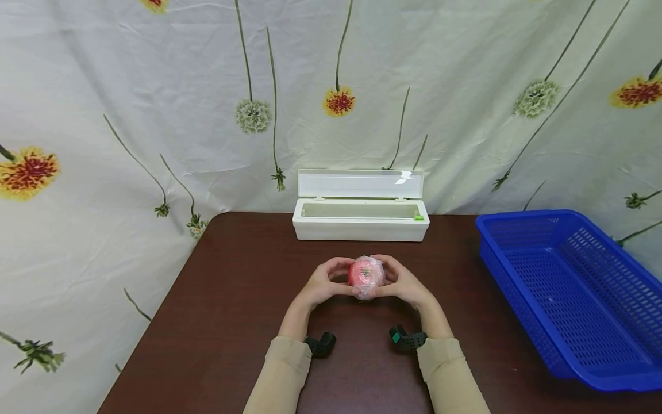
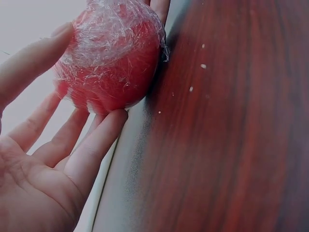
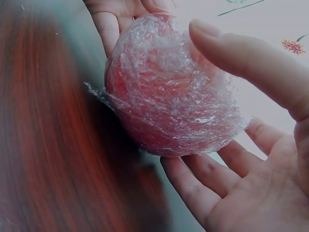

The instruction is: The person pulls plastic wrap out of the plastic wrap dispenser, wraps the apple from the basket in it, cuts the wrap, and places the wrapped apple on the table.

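Observation:
A red apple [image 1: 366, 276] wrapped in crinkled cling film is held between both hands, over the middle of the table. My left hand [image 1: 329, 283] grips its left side, thumb at the near face and fingers around the far and lower part. On the other side my right hand [image 1: 404, 283] holds it the same way. In the left wrist view bare red skin of the apple [image 2: 116, 84] shows below the bunched film. Film covers nearly all of the apple [image 3: 169, 96] in the right wrist view, and a loose wisp sticks out at its edge.
A long white box [image 1: 361, 231] with its clear lid [image 1: 357, 184] raised stands at the table's back edge. To the right lies a blue perforated plastic basket [image 1: 522, 322]. The dark brown table [image 1: 227, 322] meets a flower-printed cloth [image 1: 181, 86] behind.

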{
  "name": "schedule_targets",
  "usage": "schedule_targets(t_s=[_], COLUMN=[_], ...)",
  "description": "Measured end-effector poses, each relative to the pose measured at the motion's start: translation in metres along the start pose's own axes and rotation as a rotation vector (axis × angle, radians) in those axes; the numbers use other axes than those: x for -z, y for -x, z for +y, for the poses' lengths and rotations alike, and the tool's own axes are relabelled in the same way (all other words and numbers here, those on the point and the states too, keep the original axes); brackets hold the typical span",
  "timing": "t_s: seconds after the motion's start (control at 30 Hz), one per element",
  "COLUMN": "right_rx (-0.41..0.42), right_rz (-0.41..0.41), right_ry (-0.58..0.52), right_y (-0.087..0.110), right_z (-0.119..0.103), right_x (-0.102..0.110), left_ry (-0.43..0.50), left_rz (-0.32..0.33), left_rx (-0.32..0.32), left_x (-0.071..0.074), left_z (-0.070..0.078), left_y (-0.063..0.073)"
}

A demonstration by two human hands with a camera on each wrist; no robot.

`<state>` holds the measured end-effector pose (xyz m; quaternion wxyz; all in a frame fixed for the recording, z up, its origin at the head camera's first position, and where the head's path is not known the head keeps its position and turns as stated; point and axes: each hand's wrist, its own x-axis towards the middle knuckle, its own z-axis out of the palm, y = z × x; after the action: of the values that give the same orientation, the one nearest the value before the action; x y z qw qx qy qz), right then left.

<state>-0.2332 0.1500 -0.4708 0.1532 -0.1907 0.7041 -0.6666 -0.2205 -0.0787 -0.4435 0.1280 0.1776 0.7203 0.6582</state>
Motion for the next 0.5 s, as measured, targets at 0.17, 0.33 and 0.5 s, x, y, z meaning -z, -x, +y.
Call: schedule_targets(t_s=[0.17, 0.33, 0.5], right_rx=[-0.001, -0.007, -0.025], right_rz=[-0.003, 0.0, -0.001], right_ry=[0.007, 0.024, 0.039], right_y=[-0.001, -0.001, 0.0], right_z=[0.002, 0.001, 0.001], right_x=[0.0, 0.0, -0.001], left_ry=[0.003, 0.005, -0.004], left_rz=[0.0, 0.006, 0.01], left_rx=[-0.005, -0.006, -0.01], left_x=[0.003, 0.005, 0.005], left_z=[-0.016, -0.03, -0.032], left_y=[-0.007, -0.012, -0.011])
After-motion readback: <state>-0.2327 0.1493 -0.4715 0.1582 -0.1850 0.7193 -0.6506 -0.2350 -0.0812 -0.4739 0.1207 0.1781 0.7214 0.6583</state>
